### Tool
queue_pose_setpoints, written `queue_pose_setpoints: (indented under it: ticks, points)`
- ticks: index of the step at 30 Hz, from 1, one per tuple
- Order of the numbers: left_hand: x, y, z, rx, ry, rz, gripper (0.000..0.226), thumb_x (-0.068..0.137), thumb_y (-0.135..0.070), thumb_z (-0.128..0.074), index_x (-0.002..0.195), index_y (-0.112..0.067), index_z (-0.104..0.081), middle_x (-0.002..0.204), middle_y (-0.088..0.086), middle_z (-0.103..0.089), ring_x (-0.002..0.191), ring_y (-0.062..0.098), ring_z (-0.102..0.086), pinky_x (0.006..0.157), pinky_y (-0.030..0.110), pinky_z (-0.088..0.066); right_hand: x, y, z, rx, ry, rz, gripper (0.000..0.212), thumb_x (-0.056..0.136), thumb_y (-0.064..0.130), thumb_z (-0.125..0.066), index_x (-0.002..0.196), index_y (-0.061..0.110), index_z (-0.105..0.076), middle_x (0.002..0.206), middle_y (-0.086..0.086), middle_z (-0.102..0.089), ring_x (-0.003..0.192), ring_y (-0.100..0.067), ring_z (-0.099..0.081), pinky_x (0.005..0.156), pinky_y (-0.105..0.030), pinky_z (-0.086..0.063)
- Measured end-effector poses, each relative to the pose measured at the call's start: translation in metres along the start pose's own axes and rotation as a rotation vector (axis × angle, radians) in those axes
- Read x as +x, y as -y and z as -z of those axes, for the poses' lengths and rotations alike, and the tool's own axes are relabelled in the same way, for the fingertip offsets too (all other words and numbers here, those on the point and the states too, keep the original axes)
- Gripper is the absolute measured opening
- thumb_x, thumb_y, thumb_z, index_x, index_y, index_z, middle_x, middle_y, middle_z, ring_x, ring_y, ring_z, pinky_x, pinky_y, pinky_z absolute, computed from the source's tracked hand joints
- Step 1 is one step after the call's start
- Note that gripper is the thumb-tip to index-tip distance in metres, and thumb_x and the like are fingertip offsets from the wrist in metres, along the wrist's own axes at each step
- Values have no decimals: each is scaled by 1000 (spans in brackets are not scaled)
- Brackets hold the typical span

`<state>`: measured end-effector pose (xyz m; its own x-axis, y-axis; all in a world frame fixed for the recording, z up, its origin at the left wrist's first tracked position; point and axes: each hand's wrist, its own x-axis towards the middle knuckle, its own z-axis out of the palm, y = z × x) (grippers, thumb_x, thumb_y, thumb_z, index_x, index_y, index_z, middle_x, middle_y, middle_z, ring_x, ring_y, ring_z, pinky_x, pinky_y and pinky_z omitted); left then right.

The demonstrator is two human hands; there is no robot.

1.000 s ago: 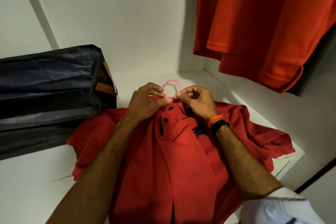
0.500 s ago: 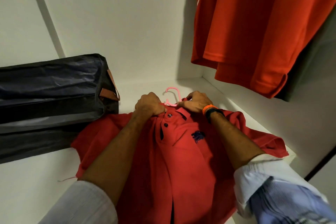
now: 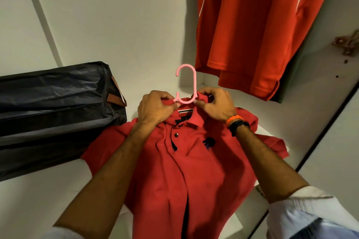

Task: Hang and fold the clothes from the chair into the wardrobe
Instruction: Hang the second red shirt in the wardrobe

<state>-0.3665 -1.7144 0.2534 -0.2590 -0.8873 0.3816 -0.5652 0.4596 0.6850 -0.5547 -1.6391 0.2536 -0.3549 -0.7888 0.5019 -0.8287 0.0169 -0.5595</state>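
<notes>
inside the wardrobe [image 3: 120, 25], both hands [image 3: 155, 108] pinch the polo shirt [image 3: 186, 170] collar.

Plain white walls [image 3: 116, 15] enclose a white shelf [image 3: 29, 200]; a dark zipped bag [image 3: 54, 106] sits against the left wall, dimly lit.

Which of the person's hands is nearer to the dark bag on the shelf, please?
Left. The left hand grips the collar on the dark bag's side; the right hand is farther away.
</notes>
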Motion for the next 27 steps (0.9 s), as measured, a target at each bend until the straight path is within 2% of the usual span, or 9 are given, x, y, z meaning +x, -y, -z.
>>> queue_pose_setpoints:
  ticks: [2, 5, 8, 13, 16, 19, 21, 24, 27]
  points:
    - [-13, -11, 7, -10, -52, -36, 33, 72, -52, -80, 97, -31, -77, 106, -8, -74, 106, 21, -64, 79, 26, -43, -10, 10, 14, 28, -18, 32, 31, 76, 41, -78, 104, 29, -76, 89, 17, -72, 75, -2, -62, 73, -27, -48]
    - [-33, -31, 21, -21, -82, -106, 31, 75, -51, -79, 97, -30, -77, 104, -6, -74, 104, 23, -64, 74, 24, -38, -26, 25, 36, 58, -56, 32, 37, 70, 49, -74, 102, 31, -76, 94, 16, -75, 85, -9, -68, 81, -37, -55]
    - [-57, -56, 41, -39, -88, -156, 32, 73, -52, -80, 96, -30, -77, 99, -7, -74, 99, 22, -64, 71, 25, -38, -45, 40, 68, 65, -93, 47, 42, 65, 57, -69, 100, 35, -76, 91, 16, -75, 86, -9, -69, 81, -38, -56]
    - [-102, -97, 67, 4, -38, -207, 37, 65, -61, -81, 90, -34, -76, 90, -12, -72, 90, 18, -63, 68, 29, -41, -89, 57, 120, 152, -76, 138, 24, 76, 24, -81, 100, 27, -78, 95, 14, -75, 88, -2, -68, 84, -23, -54]
    - [-141, -118, 77, 92, -10, -215, 37, 69, -59, -79, 96, -35, -76, 94, -10, -71, 92, 20, -62, 71, 31, -46, -122, 57, 137, 192, -79, 143, 24, 75, 22, -84, 98, 20, -78, 91, 11, -75, 87, -10, -69, 84, -30, -55]
    - [-182, -134, 81, 173, -44, -196, 33, 75, -57, -75, 97, -32, -75, 85, -6, -68, 88, 25, -62, 68, 32, -44, -153, 55, 156, 252, -63, 163, 33, 72, 23, -87, 103, 18, -77, 97, 9, -75, 91, -6, -68, 84, -22, -53]
    - [-206, -144, 86, 155, -108, -168, 29, 77, -51, -76, 96, -29, -75, 94, -4, -72, 94, 26, -63, 73, 33, -47, -173, 55, 171, 285, -71, 190, 36, 70, 24, -88, 105, 19, -77, 99, 7, -75, 94, -5, -68, 85, -22, -52]
    - [-230, -160, 97, 124, -135, -121, 23, 78, -43, -77, 95, -28, -75, 114, -9, -71, 109, 22, -63, 85, 33, -47, -191, 50, 189, 301, -64, 158, 35, 70, 26, -88, 102, 19, -77, 97, 6, -76, 94, -8, -69, 89, -34, -55]
    - [-250, -172, 104, 111, -169, -84, 20, 78, -40, -76, 93, -27, -75, 109, -7, -71, 107, 24, -62, 85, 33, -46, -207, 49, 202, 334, -63, 95, 42, 65, 35, -90, 103, 24, -76, 95, 7, -75, 93, -8, -70, 87, -37, -56]
